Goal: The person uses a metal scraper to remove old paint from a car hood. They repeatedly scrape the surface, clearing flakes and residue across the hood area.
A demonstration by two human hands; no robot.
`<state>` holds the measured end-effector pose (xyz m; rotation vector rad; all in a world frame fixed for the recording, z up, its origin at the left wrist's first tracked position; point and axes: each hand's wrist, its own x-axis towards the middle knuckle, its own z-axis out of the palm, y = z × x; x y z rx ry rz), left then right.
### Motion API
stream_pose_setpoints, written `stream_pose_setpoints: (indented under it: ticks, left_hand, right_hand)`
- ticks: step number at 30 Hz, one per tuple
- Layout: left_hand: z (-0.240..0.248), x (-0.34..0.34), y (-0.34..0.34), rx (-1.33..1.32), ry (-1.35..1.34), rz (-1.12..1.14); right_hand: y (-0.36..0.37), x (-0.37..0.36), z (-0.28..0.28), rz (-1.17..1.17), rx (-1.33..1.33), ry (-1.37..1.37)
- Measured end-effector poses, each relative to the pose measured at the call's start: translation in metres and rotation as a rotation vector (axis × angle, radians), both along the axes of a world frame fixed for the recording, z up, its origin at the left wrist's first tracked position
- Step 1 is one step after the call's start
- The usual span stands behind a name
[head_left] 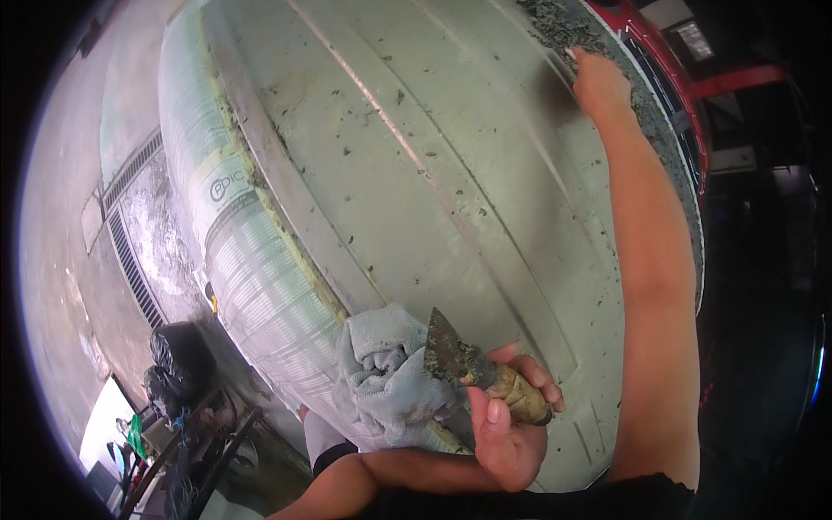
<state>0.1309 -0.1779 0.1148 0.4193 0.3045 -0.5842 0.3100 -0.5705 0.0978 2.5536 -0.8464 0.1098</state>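
Observation:
In my left hand, fingers are wrapped round the worn, rounded handle of a scraper. Its pointed, triangular blade is caked with dark residue and points up and to the left. Farther off, my right hand reaches to the far right of a large, curved, ribbed panel that looks like a vehicle roof. The fingers of that hand are bent together at a strip of dark, crumbly scrapings; whatever they pinch is too small to name. A crumpled grey-blue cloth lies beside the blade.
Dark flakes are scattered over the panel. Masking film covers its left side, edged with yellowish tape. A floor drain grate runs at the left, near a black plastic bag and a cluttered stand. A red vehicle stands beyond the right edge.

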Motion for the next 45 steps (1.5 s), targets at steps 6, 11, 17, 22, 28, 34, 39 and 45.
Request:
stream_pose_setpoints:
  ticks: [6, 11, 17, 22, 28, 34, 39, 45]
  left_hand:
    - [-0.001, -0.004, -0.004, -0.027, 0.011, 0.025]
    - [-0.005, -0.008, -0.006, -0.042, 0.028, 0.001]
    - [-0.003, -0.011, -0.002, -0.053, 0.019, -0.025]
    - [-0.005, -0.006, -0.009, 0.005, -0.02, -0.001]
    - [-0.006, -0.011, -0.004, -0.031, 0.005, -0.035]
    - [-0.005, -0.009, -0.005, -0.006, 0.001, -0.012]
    - [-0.002, -0.005, -0.007, -0.003, -0.015, 0.015]
    - [-0.002, -0.009, -0.003, -0.043, -0.009, -0.023]
  right_hand:
    - [0.002, -0.069, 0.052, -0.084, -0.038, -0.048]
    - [0.089, -0.134, 0.037, -0.115, 0.212, 0.103]
    - [0.063, -0.15, -0.005, 0.04, 0.032, 0.064]
    - [0.056, -0.161, -0.001, -0.052, 0.042, 0.084]
    - [0.063, -0.143, 0.003, 0.067, 0.028, 0.141]
    - [0.056, -0.146, -0.008, 0.065, 0.031, 0.101]
    - [0.06, -0.141, 0.001, 0.017, 0.046, 0.11]
    - [0.045, -0.13, 0.007, -0.059, 0.041, 0.121]
